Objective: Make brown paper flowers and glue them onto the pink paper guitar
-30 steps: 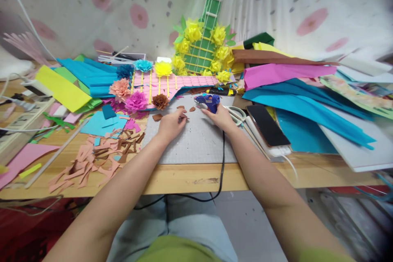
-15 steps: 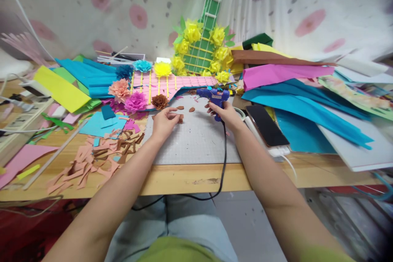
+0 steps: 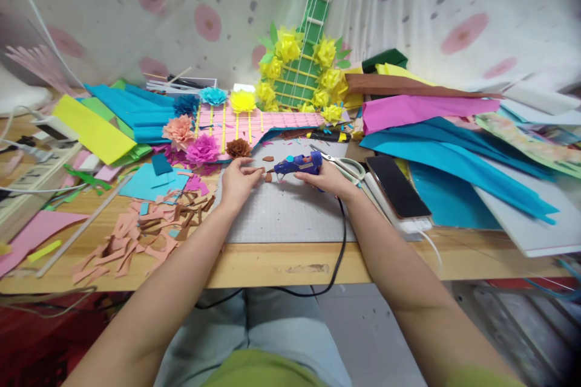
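My right hand [image 3: 327, 178] grips a blue hot glue gun [image 3: 299, 164], its nozzle pointing left. My left hand [image 3: 239, 183] pinches a small brown paper petal between thumb and fingers, mostly hidden by the fingertips. The nozzle is right at this petal; whether they touch I cannot tell. Beneath lies a grey cutting mat [image 3: 290, 217], with a loose brown petal [image 3: 268, 158] just beyond my left fingertips. Behind my left hand, a brown paper flower [image 3: 238, 148] sits on the pink paper guitar [image 3: 231, 124] among pink, peach, blue and yellow flowers.
Scissors [image 3: 351, 170] lie right of the glue gun, near a phone [image 3: 397, 186]. Peach and brown paper scraps [image 3: 136, 230] cover the table's left. Blue crepe paper [image 3: 454, 154] is stacked at right. A green guitar [image 3: 302, 72] with yellow flowers stands behind. The black cord [image 3: 341, 248] hangs over the edge.
My right hand has brought the glue gun left and toward me, with its nozzle now at my left fingertips. The scissors and a black-and-yellow tool have come into view behind it.
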Demonstrator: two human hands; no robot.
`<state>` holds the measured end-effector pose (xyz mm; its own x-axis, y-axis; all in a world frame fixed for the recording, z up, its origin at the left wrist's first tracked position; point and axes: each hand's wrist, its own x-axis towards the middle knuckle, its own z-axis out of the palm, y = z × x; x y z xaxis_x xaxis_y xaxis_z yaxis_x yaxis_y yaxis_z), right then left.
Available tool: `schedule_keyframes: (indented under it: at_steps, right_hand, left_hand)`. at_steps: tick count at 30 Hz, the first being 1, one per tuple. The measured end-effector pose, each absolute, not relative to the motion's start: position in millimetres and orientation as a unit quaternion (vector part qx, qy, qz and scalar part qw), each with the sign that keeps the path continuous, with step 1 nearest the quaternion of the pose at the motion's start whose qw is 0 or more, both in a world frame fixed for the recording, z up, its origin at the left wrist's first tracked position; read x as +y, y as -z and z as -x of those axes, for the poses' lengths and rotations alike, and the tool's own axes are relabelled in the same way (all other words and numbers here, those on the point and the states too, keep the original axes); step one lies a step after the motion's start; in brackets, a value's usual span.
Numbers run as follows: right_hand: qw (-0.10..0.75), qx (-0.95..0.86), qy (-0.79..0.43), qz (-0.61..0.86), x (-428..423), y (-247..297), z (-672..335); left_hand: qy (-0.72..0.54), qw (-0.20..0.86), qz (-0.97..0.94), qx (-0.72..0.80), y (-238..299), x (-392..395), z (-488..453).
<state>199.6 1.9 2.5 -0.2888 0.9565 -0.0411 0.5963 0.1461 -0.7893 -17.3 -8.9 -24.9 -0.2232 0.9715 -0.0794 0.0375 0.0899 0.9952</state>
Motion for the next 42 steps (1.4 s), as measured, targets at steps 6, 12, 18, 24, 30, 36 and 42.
schedule_keyframes:
  at_steps: [6,12,18,24,30,36,42]
  right_hand:
    - [0.258,-0.719,-0.355,0.538,1.0,-3.6,-198.0]
    - [0.252,-0.721,-0.356,0.538,0.2,-4.0,-196.1]
    - [0.253,-0.719,-0.355,0.541,0.2,-4.8,-196.0]
    - [0.250,-0.716,-0.358,0.544,-1.3,-7.5,-194.8]
    - [0.261,-0.716,-0.358,0.540,1.5,-3.5,-195.8]
    - [0.267,-0.716,-0.356,0.537,4.7,1.9,-198.1]
    - [0.275,-0.714,-0.356,0.536,4.9,2.2,-197.9]
  left_hand:
    - [-0.512,0.455,-0.423,0.594,22.7,-9.9,18.0]
    - [-0.512,0.455,-0.423,0.593,22.4,-10.1,18.2]
    - [-0.507,0.453,-0.420,0.601,21.1,-10.5,17.6]
    - [-0.511,0.459,-0.419,0.594,22.7,-9.1,18.1]
    - [-0.503,0.449,-0.423,0.605,20.3,-10.5,17.0]
    - [-0.499,0.451,-0.431,0.602,18.3,-12.2,16.3]
    - [-0.498,0.452,-0.431,0.602,18.0,-12.3,15.7]
